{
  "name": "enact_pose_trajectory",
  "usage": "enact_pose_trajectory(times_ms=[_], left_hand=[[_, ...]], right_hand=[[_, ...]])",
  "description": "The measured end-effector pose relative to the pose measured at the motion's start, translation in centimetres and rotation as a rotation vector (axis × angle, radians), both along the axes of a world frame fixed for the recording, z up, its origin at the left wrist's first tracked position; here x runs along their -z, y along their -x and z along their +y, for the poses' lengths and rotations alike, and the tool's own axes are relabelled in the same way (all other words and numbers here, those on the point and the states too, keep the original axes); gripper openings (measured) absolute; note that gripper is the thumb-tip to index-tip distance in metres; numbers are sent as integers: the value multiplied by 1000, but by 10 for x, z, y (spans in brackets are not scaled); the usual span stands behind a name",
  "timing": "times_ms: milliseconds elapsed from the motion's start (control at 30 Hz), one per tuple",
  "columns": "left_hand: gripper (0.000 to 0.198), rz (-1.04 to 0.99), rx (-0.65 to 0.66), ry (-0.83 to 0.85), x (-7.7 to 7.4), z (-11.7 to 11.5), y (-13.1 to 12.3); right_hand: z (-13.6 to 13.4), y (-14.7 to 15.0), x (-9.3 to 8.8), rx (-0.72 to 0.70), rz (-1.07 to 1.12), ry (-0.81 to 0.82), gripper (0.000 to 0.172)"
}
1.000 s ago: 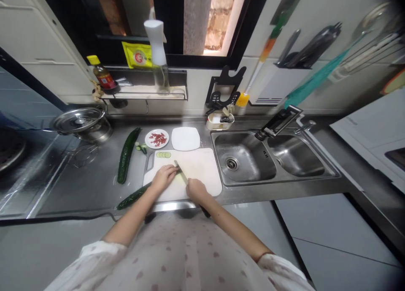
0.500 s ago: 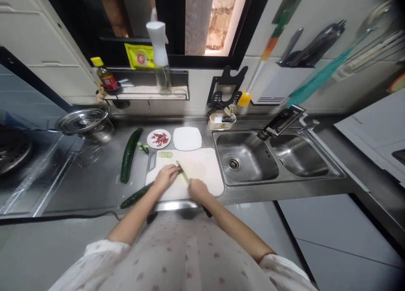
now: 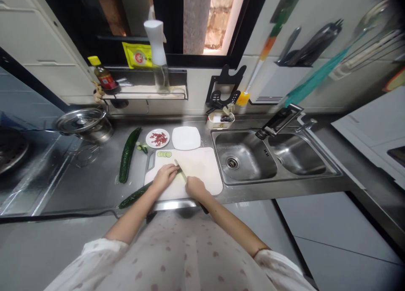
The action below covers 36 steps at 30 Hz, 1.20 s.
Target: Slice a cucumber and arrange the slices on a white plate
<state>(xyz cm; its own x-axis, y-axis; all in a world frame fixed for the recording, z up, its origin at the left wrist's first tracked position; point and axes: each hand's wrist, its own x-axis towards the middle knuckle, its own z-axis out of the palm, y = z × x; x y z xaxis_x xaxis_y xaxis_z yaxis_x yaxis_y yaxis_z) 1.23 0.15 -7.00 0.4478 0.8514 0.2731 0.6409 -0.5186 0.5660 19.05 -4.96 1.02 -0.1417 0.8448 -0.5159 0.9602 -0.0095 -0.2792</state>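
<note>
My right fist (image 3: 195,189) is wrapped around the knife (image 3: 181,169), black handle end poking out below; my left hand (image 3: 164,177) is curled over the near cucumber (image 3: 134,198), fingers bunched and tips just beside the blade; that blade is thin, flat and pale, pointing forward and leftward over the smooth white cutting board (image 3: 209,168); the bumpy, dark green near cucumber slants from the steel counter (image 3: 88,185) up onto the board, its middle hidden by my wrist; beyond, pale round slices (image 3: 164,154) overlap in a row; left of the board, a longer cucumber (image 3: 128,158) points away from me.
</note>
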Motion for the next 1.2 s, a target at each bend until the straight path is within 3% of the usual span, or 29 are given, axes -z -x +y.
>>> enact_pose_trajectory(times_ms=[933, 1200], left_hand=[[25, -35, 28, 20, -1, 1, 2], [24, -31, 12, 30, -2, 1, 1]], right_hand=[[7, 7, 22, 46, 4, -46, 31], [-4, 3, 10, 54, -21, 16, 31]])
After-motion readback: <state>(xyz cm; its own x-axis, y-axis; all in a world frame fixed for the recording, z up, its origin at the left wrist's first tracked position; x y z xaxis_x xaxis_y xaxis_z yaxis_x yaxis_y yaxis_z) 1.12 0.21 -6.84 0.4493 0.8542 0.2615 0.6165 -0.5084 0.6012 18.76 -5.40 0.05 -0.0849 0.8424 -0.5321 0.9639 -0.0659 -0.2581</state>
